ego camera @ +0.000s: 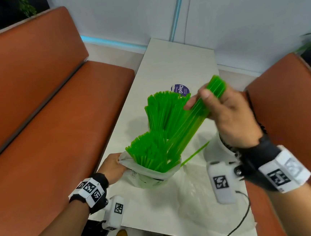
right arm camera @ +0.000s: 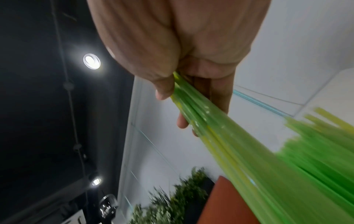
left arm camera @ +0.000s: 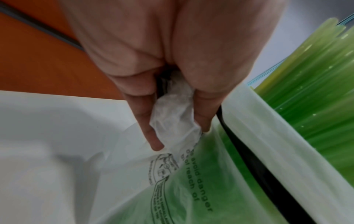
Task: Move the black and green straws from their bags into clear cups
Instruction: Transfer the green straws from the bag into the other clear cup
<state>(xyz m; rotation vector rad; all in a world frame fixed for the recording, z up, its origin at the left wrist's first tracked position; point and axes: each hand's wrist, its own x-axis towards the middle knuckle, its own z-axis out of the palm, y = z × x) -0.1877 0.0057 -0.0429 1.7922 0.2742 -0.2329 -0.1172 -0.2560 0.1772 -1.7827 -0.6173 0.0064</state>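
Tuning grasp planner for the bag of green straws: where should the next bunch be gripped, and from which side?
Grip near the upper ends of the green straws, coming from above. They stand fanned out of the bag, whose mouth the left hand holds open; the lower lengths are sheathed in plastic. The right hand already grips a bunch that way.

You see bright green straws (ego camera: 162, 121), a milky bag (ego camera: 152, 171) with black print, white tabletop (ego camera: 174, 59), rust-orange seats (ego camera: 42, 101).

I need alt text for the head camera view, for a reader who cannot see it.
The right hand grips a bunch of green straws above a white table. The left hand pinches the rim of a plastic bag full of straws. Orange benches stand on both sides.
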